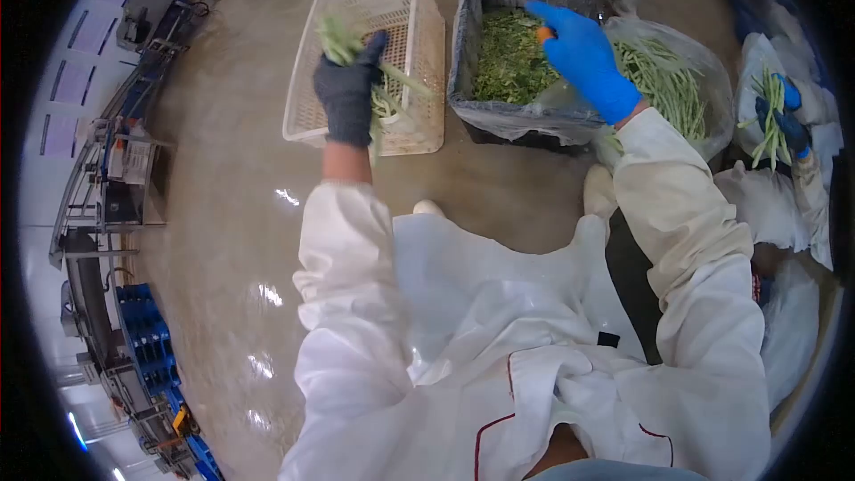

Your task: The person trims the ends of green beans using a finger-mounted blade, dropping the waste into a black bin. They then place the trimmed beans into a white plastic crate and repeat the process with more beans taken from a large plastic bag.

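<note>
The gloved left hand grips green stalks partway along, leaving their ends free above the white crate. The right hand closes around an orange handle, perhaps a knife's, over the black crate, whose liner contains leafy scraps.

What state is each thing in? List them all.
Left hand: dark-gloved, closed on green stalks
Right hand: blue-gloved, gripping something orange
White crate: open-topped, stalks inside
Black crate: lined, open, holding chopped greens
Clear bag: open, holding stalks
Floor: shiny
</note>
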### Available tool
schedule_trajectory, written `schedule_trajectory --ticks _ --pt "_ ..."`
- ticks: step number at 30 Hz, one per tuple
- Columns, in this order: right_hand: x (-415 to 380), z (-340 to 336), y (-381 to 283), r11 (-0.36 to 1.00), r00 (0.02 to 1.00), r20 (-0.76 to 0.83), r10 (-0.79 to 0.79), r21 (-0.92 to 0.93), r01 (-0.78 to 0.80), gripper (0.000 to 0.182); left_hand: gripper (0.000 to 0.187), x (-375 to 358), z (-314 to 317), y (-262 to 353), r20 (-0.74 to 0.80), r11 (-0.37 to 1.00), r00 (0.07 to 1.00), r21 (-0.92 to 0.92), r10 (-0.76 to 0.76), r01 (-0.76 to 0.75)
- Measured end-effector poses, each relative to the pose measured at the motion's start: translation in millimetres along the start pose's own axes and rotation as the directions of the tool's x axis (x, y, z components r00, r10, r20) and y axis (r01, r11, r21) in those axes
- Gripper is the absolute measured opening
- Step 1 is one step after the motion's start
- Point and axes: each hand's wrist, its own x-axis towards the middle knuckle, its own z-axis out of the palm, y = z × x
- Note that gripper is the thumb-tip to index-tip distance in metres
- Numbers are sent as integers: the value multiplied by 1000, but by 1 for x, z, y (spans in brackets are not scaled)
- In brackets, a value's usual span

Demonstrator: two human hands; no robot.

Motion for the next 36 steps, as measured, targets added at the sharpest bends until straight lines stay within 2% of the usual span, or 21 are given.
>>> schedule_trajectory --ticks 2,4,5,8,10,13,16,17,20,21,24,25,28,30,32,33,36 --pt "-1 3 5 980 995 68 71 -189 -57 47 26 38 -24 -32 -198 965 951 72 -235 254" --pt "-4 0 4 945 981 150 121 -320 -67 56 24 46 -37 -61 -146 906 906 -221 -397 362" --pt "-5 1 5 953 986 149 78 -301 -30 55 23 44 -42 -70 -97 838 875 -355 -474 415" --pt "-3 4 8 971 990 136 -22 -231 53 52 20 51 -35 -81 -3 722 852 -532 -524 442" --pt "-3 5 7 983 992 117 -54 -168 73 48 19 48 -31 -77 58 742 891 -531 -450 409" --pt "-6 15 -15 982 988 133 -77 182 52 40 17 33 -13 -57 130 746 909 -532 -396 401" --pt "-10 24 -35 914 973 207 -104 406 11 35 17 25 3 -46 135 690 930 -636 -342 346" --pt "-11 25 -39 917 978 178 -112 397 33 36 16 31 -1 -60 165 716 944 -617 -286 325" --pt "-10 28 -41 909 971 218 -101 417 1 37 21 57 -10 -74 -61 601 912 -770 -405 215" --pt "-10 30 -41 908 969 225 -101 419 -3 37 22 70 -20 -97 -154 625 894 -763 -421 163" --pt "-8 35 -38 907 960 259 -105 422 -15 37 26 82 -57 -172 105 424 800 -803 -590 418" --pt "-8 36 -37 909 953 286 -103 417 -27 37 28 81 -54 -178 83 379 722 -806 -686 454" --pt "-8 41 -31 897 941 323 -106 440 -50 36 30 70 -39 -133 86 417 717 -763 -692 494" --pt "-8 39 -31 882 938 330 -106 466 -65 34 26 70 -33 -121 127 516 823 -724 -553 458" --pt "-6 31 -42 867 936 336 -103 492 -81 33 25 55 -21 -83 205 586 897 -696 -391 414" --pt "-6 32 -45 842 939 327 -111 533 -86 32 23 47 -12 -66 158 637 912 -670 -378 380" --pt "-6 36 -48 795 943 304 -137 602 -79 31 23 38 4 -52 99 680 951 -677 -293 280"
